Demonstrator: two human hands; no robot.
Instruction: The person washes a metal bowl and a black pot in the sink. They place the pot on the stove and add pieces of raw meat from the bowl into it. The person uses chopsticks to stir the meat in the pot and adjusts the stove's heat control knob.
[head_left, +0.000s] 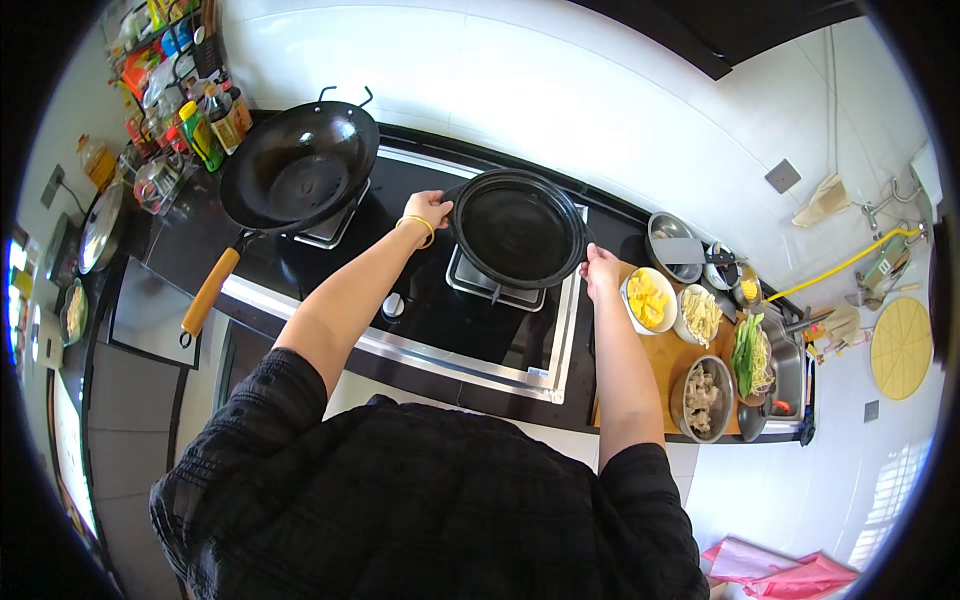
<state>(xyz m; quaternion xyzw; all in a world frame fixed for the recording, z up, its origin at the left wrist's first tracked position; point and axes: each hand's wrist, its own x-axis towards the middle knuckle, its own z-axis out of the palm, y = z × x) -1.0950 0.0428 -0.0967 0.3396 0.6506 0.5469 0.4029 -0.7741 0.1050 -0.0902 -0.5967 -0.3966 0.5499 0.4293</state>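
Left hand [428, 210] and right hand [600, 270] are closed on a pot [513, 228] at ten and four o'clock; stovetop [445, 325] spreads toward seven to steel trim [450, 362], wall [480, 70] at twelve.

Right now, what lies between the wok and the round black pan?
In the head view, the left hand, wearing a gold-coloured bracelet, above the hob.

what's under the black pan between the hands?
Under the black pan: a silvery burner frame, showing past its near edge, on the black cooktop. The pan hides the frame's middle; whether they touch isn't clear.
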